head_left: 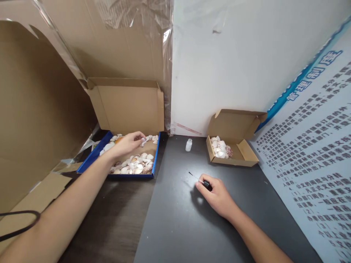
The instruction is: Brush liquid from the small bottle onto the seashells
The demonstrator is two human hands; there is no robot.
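My left hand (128,143) is over the blue-edged cardboard box (154,160), its fingertips pinching a small whitish shell (143,141). Below it, a heap of mixed shells (135,164) fills the front of that box, with more white shells along its back and left. In my right hand (215,191) is a brush cap (207,185), a black cap with a thin stem and dark bristles pointing up and left over the dark mat. Beyond the bristles, a small glass bottle (188,145) with whitish contents stands upright without a lid.
A smaller open cardboard box (238,160) at the back right holds white shells (219,148) and a pinkish shell cluster. A white wall (214,73) rises behind the mat (175,219). A printed poster (315,146) borders the right; cardboard lines the left. A black cable (27,212) crosses the lower left.
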